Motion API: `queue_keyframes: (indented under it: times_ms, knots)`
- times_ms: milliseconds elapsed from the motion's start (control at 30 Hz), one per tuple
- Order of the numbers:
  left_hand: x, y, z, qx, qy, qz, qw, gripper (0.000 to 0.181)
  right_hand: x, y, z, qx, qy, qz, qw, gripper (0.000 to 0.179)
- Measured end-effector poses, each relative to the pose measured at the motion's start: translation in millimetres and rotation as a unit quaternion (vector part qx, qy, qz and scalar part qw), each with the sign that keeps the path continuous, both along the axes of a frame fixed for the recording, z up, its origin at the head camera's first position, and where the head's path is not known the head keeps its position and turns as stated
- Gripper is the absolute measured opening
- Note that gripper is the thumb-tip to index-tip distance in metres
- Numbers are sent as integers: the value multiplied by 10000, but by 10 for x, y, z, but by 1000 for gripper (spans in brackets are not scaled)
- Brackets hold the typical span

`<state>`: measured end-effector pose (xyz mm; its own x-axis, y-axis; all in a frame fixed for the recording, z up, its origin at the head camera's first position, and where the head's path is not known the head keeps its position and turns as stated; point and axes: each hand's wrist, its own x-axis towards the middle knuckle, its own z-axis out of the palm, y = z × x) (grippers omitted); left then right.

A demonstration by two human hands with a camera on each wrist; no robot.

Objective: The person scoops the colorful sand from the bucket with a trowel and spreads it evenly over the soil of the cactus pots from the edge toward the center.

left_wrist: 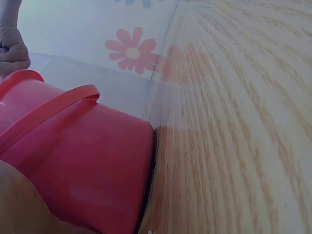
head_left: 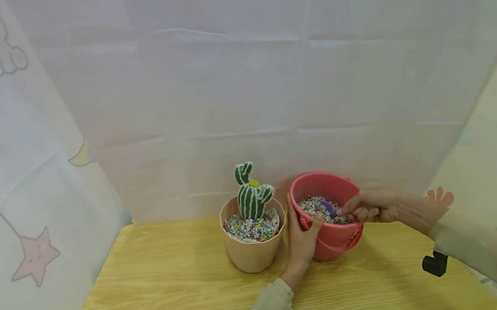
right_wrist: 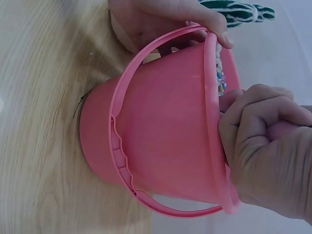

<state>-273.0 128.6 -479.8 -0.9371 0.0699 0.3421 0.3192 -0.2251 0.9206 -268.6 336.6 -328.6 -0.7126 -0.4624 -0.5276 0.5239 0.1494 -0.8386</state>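
Note:
A pink bucket (head_left: 337, 238) stands on the wooden table, partly filled with small multicoloured pebbles (head_left: 309, 205). My left hand (head_left: 304, 242) grips the bucket's left side, thumb over the rim and fingers along the outer wall. Over the right rim, my right hand (head_left: 372, 206) holds a purple scoop (head_left: 330, 209) whose tip lies among the pebbles; its handle is mostly hidden by the curled fingers. Left of the bucket is a cream pot (head_left: 251, 258) holding similar pebbles (head_left: 251, 228) and a green knitted cactus (head_left: 251, 202) with a yellow flower.
The bucket's handle (right_wrist: 122, 161) hangs down its near side. Behind the wooden table (head_left: 170, 277) hangs a pale cloth backdrop (head_left: 224, 92). Printed cloth with a pink star (head_left: 35, 255) covers the left side.

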Motion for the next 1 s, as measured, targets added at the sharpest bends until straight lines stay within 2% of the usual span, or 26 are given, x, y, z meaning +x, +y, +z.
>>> queue_keyframes:
  times_ms: [133, 233, 333, 533, 667, 1000]
  knots:
    - [57, 13, 31, -15, -19, 155, 9999, 95, 27, 48, -18, -678, -735, -315, 9945, 33]
    - [80, 14, -1, 38, -76, 298, 9995, 95, 20, 69, -79, -1227, -1115, -210, 9859, 39]
    - [45, -3, -39, 110, -65, 377, 9992, 95, 0, 61, -123, -1675, -1319, -118, 9769, 44]
    - [15, -35, 1, 223, 143, 305, 9992, 94, 7, 56, -122, -1982, -1196, -235, 9726, 44]
    - [13, -44, 13, 200, 59, 243, 9995, 93, 16, 64, -132, -2344, -1199, -303, 9642, 43]
    - [26, -24, 35, -18, 34, -46, 10000, 94, 113, 158, -143, -2942, -1050, -11, 9500, 39]
